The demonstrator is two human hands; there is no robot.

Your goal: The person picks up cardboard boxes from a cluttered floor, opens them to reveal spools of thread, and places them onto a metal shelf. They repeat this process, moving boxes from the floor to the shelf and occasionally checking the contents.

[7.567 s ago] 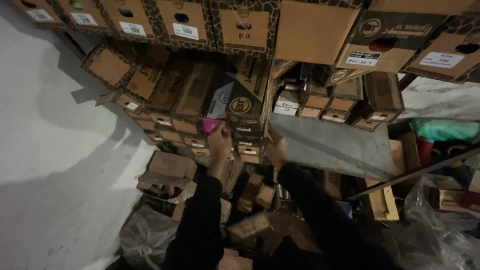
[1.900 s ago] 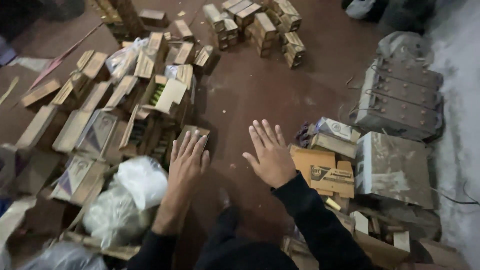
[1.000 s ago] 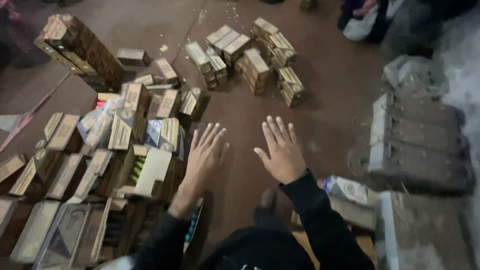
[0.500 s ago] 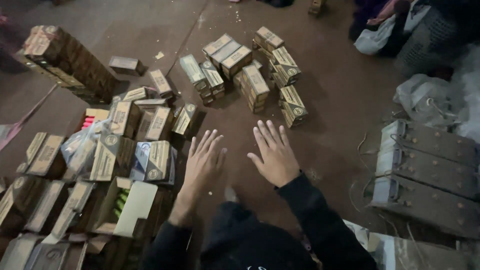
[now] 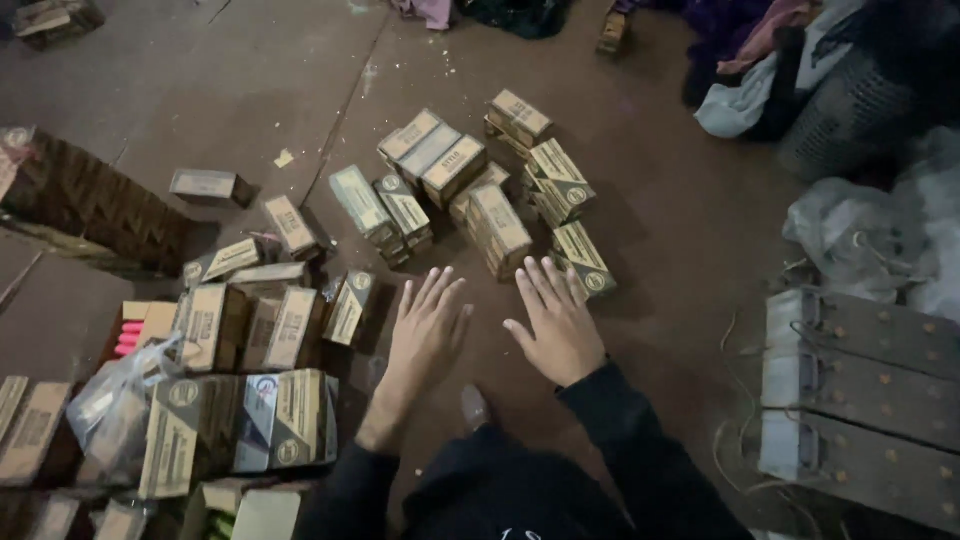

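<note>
My left hand [image 5: 427,328] and my right hand [image 5: 556,322] are held out flat, palms down, fingers spread, above a brown floor [image 5: 660,200]. Neither holds anything. Just beyond the fingertips lies a cluster of small brown cardboard boxes [image 5: 470,190], several of them stacked or leaning on each other. The box nearest my right hand [image 5: 583,258] lies a little past its fingers. My sleeves are dark.
A heap of similar boxes [image 5: 250,330] and a clear plastic bag [image 5: 115,405] fill the left. A patterned carton stack [image 5: 90,195] stands at far left. Grey slotted metal frames [image 5: 860,390] lie at right, with cloth and bags [image 5: 800,70] behind them.
The view has swung from stacked shelves of boxes down to the floor, then forward. The box cluster has come closer to my open hands, which stay spread and empty.
</note>
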